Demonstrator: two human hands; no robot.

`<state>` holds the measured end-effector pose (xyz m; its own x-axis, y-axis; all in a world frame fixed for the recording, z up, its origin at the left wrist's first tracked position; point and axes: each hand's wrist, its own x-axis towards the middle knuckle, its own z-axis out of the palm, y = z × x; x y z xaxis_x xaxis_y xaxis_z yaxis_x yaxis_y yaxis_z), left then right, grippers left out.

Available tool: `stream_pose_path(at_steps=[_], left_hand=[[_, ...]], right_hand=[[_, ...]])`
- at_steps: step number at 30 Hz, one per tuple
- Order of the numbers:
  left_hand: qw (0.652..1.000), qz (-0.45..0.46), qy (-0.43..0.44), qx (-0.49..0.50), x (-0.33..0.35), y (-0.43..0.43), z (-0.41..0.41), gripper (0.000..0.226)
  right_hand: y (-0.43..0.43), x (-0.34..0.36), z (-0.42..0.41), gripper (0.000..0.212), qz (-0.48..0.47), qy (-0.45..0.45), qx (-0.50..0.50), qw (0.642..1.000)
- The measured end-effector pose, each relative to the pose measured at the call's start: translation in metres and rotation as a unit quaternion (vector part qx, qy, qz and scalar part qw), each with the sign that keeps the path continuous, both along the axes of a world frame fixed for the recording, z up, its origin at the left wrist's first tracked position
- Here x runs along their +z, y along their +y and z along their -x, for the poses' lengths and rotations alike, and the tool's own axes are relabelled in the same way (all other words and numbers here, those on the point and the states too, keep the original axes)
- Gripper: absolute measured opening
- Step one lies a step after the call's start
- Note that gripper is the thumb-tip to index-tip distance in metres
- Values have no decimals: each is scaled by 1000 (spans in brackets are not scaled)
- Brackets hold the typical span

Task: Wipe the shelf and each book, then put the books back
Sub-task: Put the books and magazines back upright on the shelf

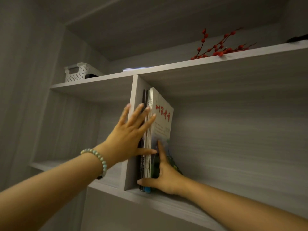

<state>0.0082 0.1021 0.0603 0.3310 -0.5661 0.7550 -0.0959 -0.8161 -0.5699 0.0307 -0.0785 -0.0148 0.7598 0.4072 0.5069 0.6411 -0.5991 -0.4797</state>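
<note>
1. Books (162, 119), thin and pale-covered, stand upright at the grey wood-grain shelf's (166, 202) left end, against its divider (129, 177).
2. Left hand (131, 135) presses spread, straight fingers on their spines.
3. Right hand (166, 179) braces them, thumb and forefinger straight.

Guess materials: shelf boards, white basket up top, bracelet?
Shelf boards: likely laminated wood panel, matte grey, fine grain lines. Basket: probably white plastic, moulded perforated walls. Bracelet: round pale green beads, stone or glass; cannot tell which.
</note>
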Motion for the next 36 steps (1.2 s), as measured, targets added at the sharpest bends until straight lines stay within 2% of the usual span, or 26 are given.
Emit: stream_pose_path(at_steps=[3,7,12,18,24,31,36], left_hand=[[997,-21,32,69,14,2,0,105],[993,-29,42,110,22,-15,-2,105],[985,-64,12,157,23,-25,-10,98],[994,-35,20,105,24,-25,-6,76],[990,-39,29,130,25,-26,-8,66],[987,-34,35,154,25,-32,-6,65],[988,-19,8,155,20,-36,-5,70]], right_hand=[[1,-2,-18,139,8,-2,-7,1000],[0,2,-30,138,31,-44,-49,997],[-1,7,-42,143,38,-30,-75,996],[4,7,-46,145,-10,-47,-72,996],[-4,14,-53,143,46,-70,-60,995],[-19,19,-54,141,73,-78,-41,993],[-10,18,-54,141,-3,-43,-58,997]])
